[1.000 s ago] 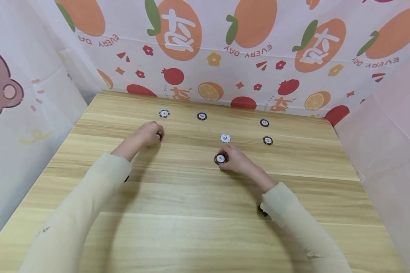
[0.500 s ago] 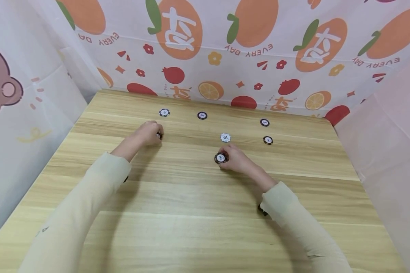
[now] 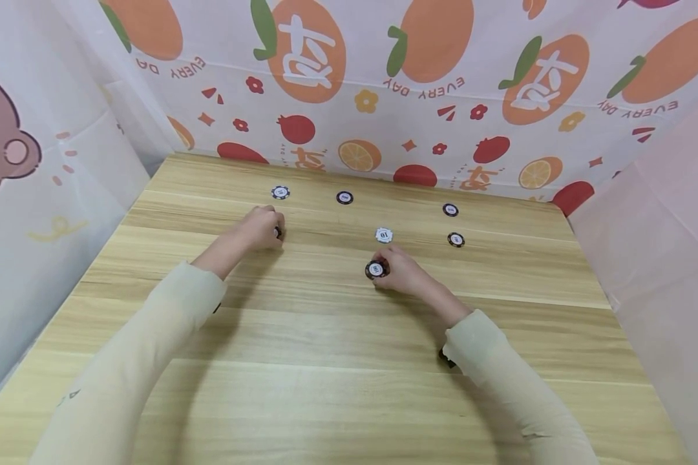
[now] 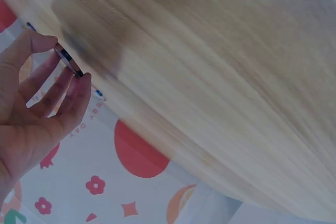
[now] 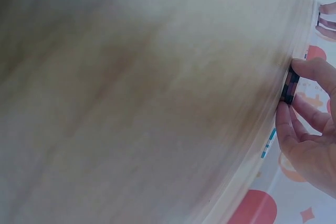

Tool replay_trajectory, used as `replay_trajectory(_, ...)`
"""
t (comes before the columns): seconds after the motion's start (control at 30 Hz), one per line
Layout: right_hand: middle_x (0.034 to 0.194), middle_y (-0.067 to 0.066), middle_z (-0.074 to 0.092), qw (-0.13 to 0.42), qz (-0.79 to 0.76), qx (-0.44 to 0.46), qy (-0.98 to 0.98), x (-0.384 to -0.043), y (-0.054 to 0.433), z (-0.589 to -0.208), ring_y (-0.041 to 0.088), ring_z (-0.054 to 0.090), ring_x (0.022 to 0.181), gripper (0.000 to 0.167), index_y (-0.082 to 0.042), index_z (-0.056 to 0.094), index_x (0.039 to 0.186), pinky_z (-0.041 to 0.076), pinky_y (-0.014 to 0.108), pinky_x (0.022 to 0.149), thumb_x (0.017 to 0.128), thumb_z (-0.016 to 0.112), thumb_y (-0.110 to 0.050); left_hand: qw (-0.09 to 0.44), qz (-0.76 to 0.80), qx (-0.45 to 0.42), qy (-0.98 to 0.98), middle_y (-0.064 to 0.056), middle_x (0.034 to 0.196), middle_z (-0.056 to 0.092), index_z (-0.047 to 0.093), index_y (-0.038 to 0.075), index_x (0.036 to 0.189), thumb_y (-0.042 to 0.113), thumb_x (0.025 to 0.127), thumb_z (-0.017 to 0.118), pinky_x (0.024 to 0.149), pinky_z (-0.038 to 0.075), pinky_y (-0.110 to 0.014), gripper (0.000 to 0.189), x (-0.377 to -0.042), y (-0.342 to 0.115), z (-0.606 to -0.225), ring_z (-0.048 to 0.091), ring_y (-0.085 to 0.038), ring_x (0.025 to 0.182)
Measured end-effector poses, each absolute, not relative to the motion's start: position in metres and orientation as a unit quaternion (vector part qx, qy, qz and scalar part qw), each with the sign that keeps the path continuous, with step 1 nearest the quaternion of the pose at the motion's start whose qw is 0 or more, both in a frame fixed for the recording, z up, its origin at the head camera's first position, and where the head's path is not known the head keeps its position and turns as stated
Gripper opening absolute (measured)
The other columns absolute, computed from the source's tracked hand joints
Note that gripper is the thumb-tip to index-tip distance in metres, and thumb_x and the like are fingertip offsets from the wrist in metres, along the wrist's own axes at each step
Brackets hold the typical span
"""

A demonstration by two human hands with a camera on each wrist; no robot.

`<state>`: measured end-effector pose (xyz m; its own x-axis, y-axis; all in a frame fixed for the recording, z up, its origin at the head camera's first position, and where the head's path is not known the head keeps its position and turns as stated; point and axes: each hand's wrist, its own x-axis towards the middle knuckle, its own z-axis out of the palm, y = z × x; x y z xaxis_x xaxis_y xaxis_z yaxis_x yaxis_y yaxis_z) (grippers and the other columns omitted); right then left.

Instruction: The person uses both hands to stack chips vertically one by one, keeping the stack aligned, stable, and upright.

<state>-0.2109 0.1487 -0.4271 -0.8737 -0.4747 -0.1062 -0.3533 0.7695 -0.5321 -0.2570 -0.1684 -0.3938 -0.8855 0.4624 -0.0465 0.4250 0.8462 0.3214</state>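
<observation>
In the head view my left hand [image 3: 258, 227] pinches a dark poker chip [image 3: 277, 232] by its edges, mostly hidden behind the fingers. The left wrist view shows that chip [image 4: 68, 60] between thumb and fingertips, a little above the table. Right of centre, my right hand [image 3: 407, 274] grips a small stack of black poker chips [image 3: 375, 269] whose white face reads 100. From the right wrist, the stack [image 5: 290, 85] looks more than one chip thick and sits at the tabletop. Just beyond that hand lies a white poker chip [image 3: 384, 235] marked 10.
Farther back lie a black-and-white chip [image 3: 280, 192] and a dark chip [image 3: 344, 197]. To the right are a dark purple chip [image 3: 450, 210] and a black chip [image 3: 456, 239]. A fruit-print curtain [image 3: 357, 116] hangs behind the wooden table [image 3: 326, 381].
My left hand has shifted slightly to the right with its chip in the last half second. The right hand and its stack have stayed in place.
</observation>
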Motion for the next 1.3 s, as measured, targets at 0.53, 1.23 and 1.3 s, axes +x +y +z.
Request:
replay_trajectory(0.53,0.105,0.009,0.049,0.113,-0.262,-0.230,0.931,-0.210,0.148,-0.426,0.020,0.051,0.092,0.038,-0.001,0.058,0.106,0.044,0.031,0.082,0.074,0.074,-0.013,0.089,0.152,0.224,0.959,-0.017,0.092,0.051,0.064,0.000,0.092,0.004,0.074,0.071,0.075,0.045,-0.040,0.020,-0.250,-0.161,-0.392,0.050,-0.029,0.083)
replay_trajectory(1.23,0.106,0.009,0.049,0.115,-0.263,-0.229,0.930,-0.209,0.149,-0.427,0.021,0.051,0.094,0.039,-0.001,0.057,0.108,0.044,0.032,0.083,0.075,0.074,-0.013,0.062,0.099,0.277,0.954,-0.014,0.089,0.055,0.067,0.004,0.091,0.008,0.073,0.074,0.065,0.048,-0.040,0.019,-0.236,-0.138,-0.392,0.055,-0.028,0.078)
replay_trajectory(1.3,0.106,0.009,0.049,0.115,-0.266,-0.230,0.929,-0.209,0.149,-0.427,0.021,0.051,0.094,0.039,-0.001,0.057,0.108,0.044,0.032,0.083,0.075,0.074,-0.013,0.059,0.092,0.279,0.954,-0.014,0.088,0.055,0.068,0.005,0.090,0.009,0.073,0.074,0.063,0.048,-0.040,0.019,-0.234,-0.134,-0.393,0.056,-0.028,0.077)
